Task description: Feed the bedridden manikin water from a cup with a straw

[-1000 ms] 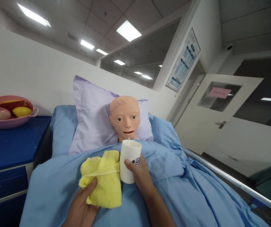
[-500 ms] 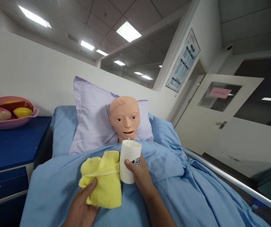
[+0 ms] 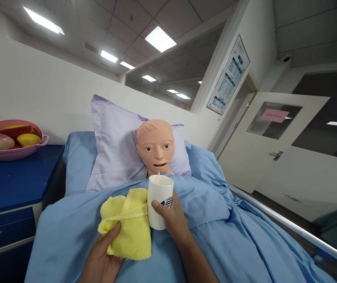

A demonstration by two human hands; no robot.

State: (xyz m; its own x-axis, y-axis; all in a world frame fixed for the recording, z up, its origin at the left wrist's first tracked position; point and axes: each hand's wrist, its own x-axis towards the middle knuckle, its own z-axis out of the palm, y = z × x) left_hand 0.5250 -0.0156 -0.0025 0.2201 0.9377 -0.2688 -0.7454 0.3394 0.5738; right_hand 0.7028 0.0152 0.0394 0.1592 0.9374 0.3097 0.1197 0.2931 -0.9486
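The left hand (image 3: pixel 105 249) stayed curled around a folded yellow towel (image 3: pixel 133 236), thumb on top. Beside it the right hand (image 3: pixel 173 216), closed about the cup (image 3: pixel 157 210), had edged it slightly left over the blue quilt (image 3: pixel 230 247). The cup was white, dark-printed; its pale straw (image 3: pixel 158 177) now reached higher, before the mannequin's (image 3: pixel 155 137) parted lips, though I couldn't tell whether they touched.

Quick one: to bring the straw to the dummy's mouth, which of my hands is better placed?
Probably your right hand: it grips the white cup, its straw pointing up toward the dummy's mouth. Your left hand is holding the yellow towel.
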